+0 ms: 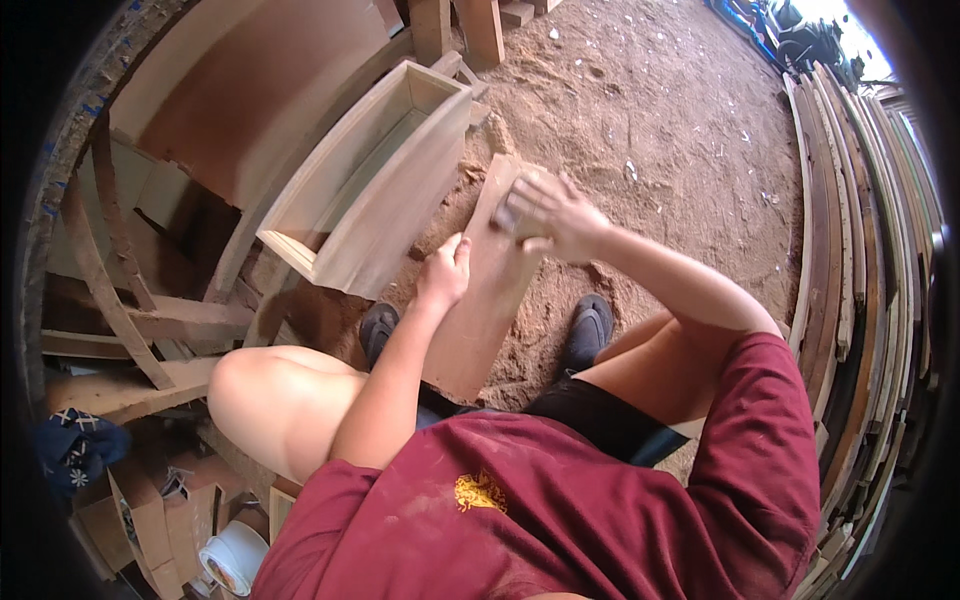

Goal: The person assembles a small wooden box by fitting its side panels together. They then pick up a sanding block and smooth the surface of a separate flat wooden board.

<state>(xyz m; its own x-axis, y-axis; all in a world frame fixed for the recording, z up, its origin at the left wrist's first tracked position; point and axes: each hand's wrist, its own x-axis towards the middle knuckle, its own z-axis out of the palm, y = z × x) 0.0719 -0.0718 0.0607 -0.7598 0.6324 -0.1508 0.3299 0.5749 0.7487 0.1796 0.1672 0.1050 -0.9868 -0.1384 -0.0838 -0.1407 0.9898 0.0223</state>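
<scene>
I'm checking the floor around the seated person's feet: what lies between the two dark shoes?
In the head view, the lower end of the wooden board stands between the left shoe and the right shoe, with sawdust-covered floor around it.

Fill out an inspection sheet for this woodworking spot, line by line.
Surface: dirt floor strewn with sawdust and chips.
Job's things: wooden board propped between the knees.
Clutter: open wooden box beside the board; wood offcuts and a tape roll at left.
Grippers: left hand grips the board's edge; right hand lies flat on its upper face.
Cables: nothing seen.
Surroundings: stacked planks at right.
</scene>
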